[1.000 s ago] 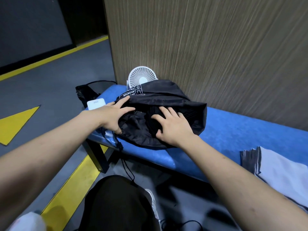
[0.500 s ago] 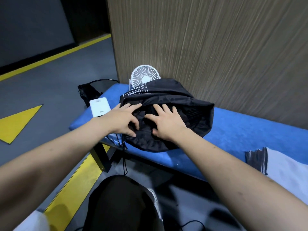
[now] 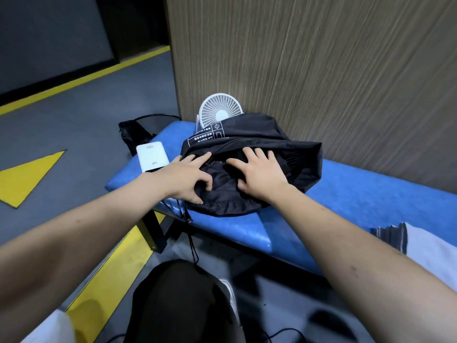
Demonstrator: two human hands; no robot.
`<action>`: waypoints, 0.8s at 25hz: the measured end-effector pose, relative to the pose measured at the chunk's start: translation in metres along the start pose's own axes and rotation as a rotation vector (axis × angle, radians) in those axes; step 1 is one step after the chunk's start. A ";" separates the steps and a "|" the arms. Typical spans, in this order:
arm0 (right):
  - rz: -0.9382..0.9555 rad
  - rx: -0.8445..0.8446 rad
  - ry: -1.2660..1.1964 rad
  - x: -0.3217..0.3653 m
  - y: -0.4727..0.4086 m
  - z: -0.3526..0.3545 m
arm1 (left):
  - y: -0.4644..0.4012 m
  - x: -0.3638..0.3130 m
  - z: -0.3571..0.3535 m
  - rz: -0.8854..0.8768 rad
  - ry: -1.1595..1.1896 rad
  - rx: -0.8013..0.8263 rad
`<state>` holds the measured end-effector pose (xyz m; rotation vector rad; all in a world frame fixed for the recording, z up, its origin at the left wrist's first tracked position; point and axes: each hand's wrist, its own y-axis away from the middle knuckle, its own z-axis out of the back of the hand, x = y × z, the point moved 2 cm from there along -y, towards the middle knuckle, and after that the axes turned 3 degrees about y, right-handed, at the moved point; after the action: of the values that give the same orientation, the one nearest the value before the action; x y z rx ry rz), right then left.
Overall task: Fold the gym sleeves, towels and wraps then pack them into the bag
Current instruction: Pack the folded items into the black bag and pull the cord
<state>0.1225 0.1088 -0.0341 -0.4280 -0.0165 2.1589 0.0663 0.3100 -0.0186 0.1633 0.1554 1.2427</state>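
Note:
A black drawstring bag (image 3: 291, 144) with a white printed label lies on the blue padded bench (image 3: 346, 191), near its left end. My left hand (image 3: 190, 177) rests on the bag's near left part, its fingers curled and pinching the black fabric. My right hand (image 3: 259, 172) lies flat on the bag's middle with fingers spread, pressing down. The bag's cord (image 3: 190, 233) hangs off the bench's front edge. A folded white and grey striped towel (image 3: 425, 246) lies on the bench at the far right, partly cut off by the frame.
A white desk fan (image 3: 220, 112) stands behind the bag against the wood-grain wall. A white power bank (image 3: 152, 155) lies on the bench's left end. A black wire bin (image 3: 138, 129) sits on the floor beyond. My dark-trousered knee (image 3: 178, 303) is below the bench.
Both hands have moved closer together on the bag. My left hand went from lying flat near the bag's left edge to curling its fingers into the fabric.

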 end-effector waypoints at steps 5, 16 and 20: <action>-0.001 -0.070 0.012 -0.008 0.014 -0.005 | -0.003 0.002 -0.001 -0.004 0.015 -0.038; -0.143 0.030 -0.084 -0.022 0.017 -0.005 | 0.006 0.006 0.011 0.133 -0.062 0.087; -0.103 0.072 -0.169 -0.018 0.019 0.010 | 0.011 -0.006 0.023 0.104 0.021 0.013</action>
<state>0.1137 0.0847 -0.0224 -0.1982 -0.0546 2.0817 0.0589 0.3072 0.0064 0.1713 0.1752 1.3479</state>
